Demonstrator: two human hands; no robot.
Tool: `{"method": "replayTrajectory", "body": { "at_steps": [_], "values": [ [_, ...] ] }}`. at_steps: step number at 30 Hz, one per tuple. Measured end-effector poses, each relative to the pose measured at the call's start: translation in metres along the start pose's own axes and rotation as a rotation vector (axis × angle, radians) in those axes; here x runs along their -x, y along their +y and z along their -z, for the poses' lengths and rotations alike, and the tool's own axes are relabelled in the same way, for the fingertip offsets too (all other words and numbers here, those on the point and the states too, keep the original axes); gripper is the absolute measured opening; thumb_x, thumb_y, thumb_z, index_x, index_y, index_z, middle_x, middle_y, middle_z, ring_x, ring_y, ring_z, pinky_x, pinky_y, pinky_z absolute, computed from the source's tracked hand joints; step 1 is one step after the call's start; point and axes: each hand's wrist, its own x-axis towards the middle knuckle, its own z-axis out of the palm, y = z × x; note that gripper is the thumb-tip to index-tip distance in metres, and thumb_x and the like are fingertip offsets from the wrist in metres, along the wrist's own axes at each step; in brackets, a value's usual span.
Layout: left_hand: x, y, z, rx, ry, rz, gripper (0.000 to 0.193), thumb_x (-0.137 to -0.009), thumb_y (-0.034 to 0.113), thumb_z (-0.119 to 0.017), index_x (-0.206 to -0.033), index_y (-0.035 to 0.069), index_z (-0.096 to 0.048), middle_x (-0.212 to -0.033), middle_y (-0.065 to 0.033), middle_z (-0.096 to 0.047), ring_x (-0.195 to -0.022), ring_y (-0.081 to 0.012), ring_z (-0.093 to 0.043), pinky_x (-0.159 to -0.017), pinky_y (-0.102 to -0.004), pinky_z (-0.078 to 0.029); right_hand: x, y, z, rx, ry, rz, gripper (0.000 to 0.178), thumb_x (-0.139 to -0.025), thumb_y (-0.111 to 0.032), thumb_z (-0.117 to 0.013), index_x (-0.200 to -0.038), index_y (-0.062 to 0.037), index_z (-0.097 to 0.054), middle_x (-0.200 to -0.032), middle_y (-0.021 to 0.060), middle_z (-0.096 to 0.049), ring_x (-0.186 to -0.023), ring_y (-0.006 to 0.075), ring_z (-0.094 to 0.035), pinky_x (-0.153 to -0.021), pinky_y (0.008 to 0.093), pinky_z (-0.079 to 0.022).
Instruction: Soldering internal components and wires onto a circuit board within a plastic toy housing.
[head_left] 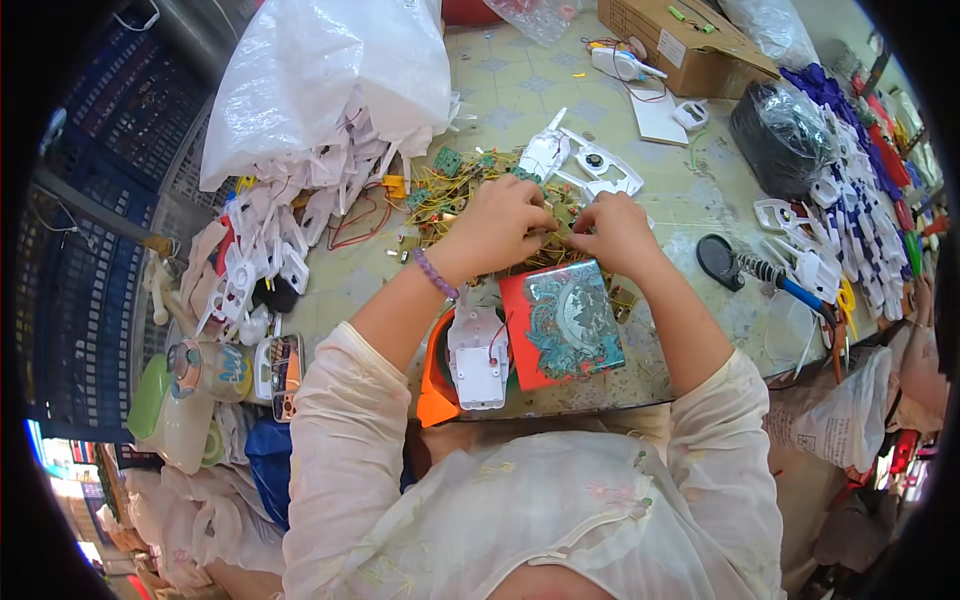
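Both my hands are close together over a heap of small green circuit boards with yellow wires [440, 205]. The fingers of my left hand [500, 225] are bent and pinched. My right hand [614, 236] faces it, its fingertips also drawn together. What either one holds is too small or hidden to name. Just beyond them lie a white plastic housing [545, 152] and a white frame-like shell with a round black part [608, 172]. Nearer me sits a red box with a teal pattern [575, 325]. Beside it, a white plastic shell [480, 362] rests over an orange holder [437, 388].
A large white plastic bag [320, 85] spills white plastic parts [265, 235] at the left. To the right are a blue-handled soldering iron [800, 292] and a black-wrapped bundle [780, 140]. A cardboard box [685, 45] stands at the back; a clear jug [215, 370] stands at the left.
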Motion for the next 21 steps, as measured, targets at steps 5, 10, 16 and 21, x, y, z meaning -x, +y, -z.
{"method": "replayTrajectory", "body": {
  "at_steps": [5, 10, 16, 21],
  "values": [
    [0.002, 0.000, 0.004, 0.007, 0.061, 0.091, 0.010, -0.072, 0.013, -0.066, -0.081, 0.010, -0.069, -0.090, -0.0054, -0.060, -0.090, -0.0271, -0.055, -0.081, -0.0398, -0.044, 0.000, 0.008, 0.006, -0.355, 0.062, -0.014, 0.024, -0.070, -0.025, -0.076, -0.076, -0.0032, -0.070, -0.080, 0.0111, -0.062, -0.079, 0.0234, -0.059, -0.072, 0.0354, -0.047],
    [0.005, 0.013, 0.032, 0.409, 0.263, 0.397, 0.031, -0.076, 0.012, -0.063, -0.105, 0.003, -0.061, -0.105, -0.0098, -0.061, -0.101, -0.0267, -0.057, -0.088, -0.0355, -0.044, 0.012, -0.010, 0.037, -0.817, 0.373, -0.045, 0.022, -0.076, -0.021, -0.075, -0.079, -0.0011, -0.068, -0.077, 0.0070, -0.062, -0.075, 0.0153, -0.057, -0.067, 0.0287, -0.044],
    [0.004, 0.039, 0.034, 0.980, 0.400, 0.545, 0.059, -0.081, 0.020, -0.070, -0.131, 0.004, -0.044, -0.116, -0.0117, -0.057, -0.110, -0.0193, -0.054, -0.093, -0.0342, -0.042, 0.019, -0.033, 0.043, -1.340, 0.252, -0.108, 0.019, -0.082, -0.019, -0.073, -0.085, -0.0013, -0.066, -0.078, 0.0009, -0.063, -0.072, 0.0059, -0.053, -0.067, 0.0215, -0.041],
    [0.002, 0.038, 0.063, 1.328, 0.321, 0.535, 0.047, -0.084, 0.018, -0.072, -0.122, -0.001, -0.054, -0.110, -0.0105, -0.061, -0.103, -0.0160, -0.057, -0.087, -0.0323, -0.046, 0.036, -0.051, 0.039, -1.329, 0.132, -0.044, 0.016, -0.083, -0.015, -0.072, -0.085, -0.0012, -0.065, -0.079, 0.0014, -0.064, -0.073, 0.0058, -0.056, -0.066, 0.0213, -0.043]
  ]
}}
